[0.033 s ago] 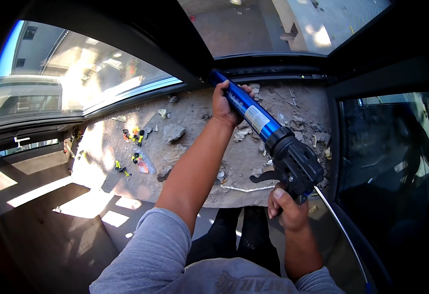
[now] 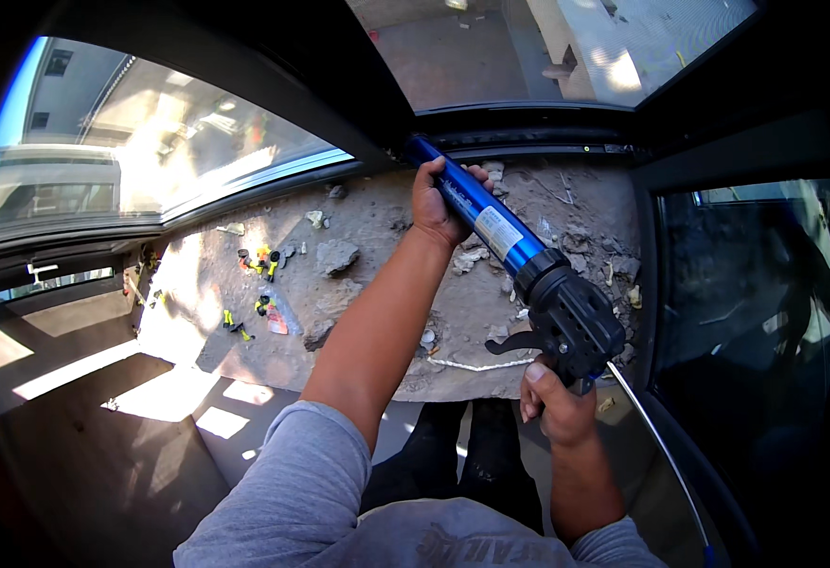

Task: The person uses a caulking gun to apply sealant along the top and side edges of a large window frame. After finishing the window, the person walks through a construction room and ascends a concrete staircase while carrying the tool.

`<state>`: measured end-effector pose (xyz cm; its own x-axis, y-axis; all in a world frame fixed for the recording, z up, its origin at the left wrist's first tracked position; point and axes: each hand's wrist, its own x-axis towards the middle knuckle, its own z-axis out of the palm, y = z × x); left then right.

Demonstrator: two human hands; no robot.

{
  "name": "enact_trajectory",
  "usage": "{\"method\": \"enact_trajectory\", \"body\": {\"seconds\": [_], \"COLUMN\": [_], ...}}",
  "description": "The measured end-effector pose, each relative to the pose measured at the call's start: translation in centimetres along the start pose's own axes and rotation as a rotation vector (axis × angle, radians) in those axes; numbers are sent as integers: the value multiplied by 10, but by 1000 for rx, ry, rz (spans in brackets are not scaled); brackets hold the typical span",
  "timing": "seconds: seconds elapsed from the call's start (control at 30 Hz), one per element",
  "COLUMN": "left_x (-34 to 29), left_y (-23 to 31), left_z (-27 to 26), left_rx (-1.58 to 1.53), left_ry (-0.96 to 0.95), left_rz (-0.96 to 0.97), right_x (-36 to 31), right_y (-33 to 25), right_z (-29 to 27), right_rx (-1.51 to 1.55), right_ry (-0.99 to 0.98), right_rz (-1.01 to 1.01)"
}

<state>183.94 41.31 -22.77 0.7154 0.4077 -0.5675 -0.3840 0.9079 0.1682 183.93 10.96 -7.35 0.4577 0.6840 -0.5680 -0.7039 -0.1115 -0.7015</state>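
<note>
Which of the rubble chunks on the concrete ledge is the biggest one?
The grey chunk of rubble just left of the left hand's forearm; the bits near the caulking gun are much smaller.

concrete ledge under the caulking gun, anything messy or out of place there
Yes. The concrete ledge is strewn with broken chunks of rubble and small yellow and black clips, and a white cord trails along its near edge. The left hand and right hand hold the blue caulking gun above it.

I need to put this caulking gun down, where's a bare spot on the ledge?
Barest is the sunlit patch of ledge left of the yellow clips. Rubble crowds the middle, and small stones litter the area under the caulking gun.
</note>
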Motion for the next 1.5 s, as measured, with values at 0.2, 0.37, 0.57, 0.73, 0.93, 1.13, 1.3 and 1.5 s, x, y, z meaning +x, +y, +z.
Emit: {"method": "enact_trajectory", "body": {"seconds": [0.2,0.37,0.57,0.73,0.93,1.13,1.3,1.5], "left_x": [6,8,0,-50,-204,-275,-316,-354], "left_y": [-5,-10,-14,-28,-62,-15,28,38], "left_z": [-7,-1,3,30,49,77,98,60], "left_rx": [-71,-134,11,263,1007,980,1315,1717], "left_ry": [-12,-88,-112,191,-170,-281,-122,109], "left_rz": [48,68,96,100,336,456,321,491], "right_x": [0,-2,-2,-2,-12,1,36,122], "right_y": [5,-7,-47,-72,-71,-47,-60,-20], "right_z": [-5,-9,0,10,63,103,118,171], "right_rx": [-328,-5,-145,-281,-229,-152,57,22], "right_ry": [60,-243,-253,-176,-218,-379,-415,-181], "right_rz": [-49,-98,-1,21,-35,18,374,425]}}
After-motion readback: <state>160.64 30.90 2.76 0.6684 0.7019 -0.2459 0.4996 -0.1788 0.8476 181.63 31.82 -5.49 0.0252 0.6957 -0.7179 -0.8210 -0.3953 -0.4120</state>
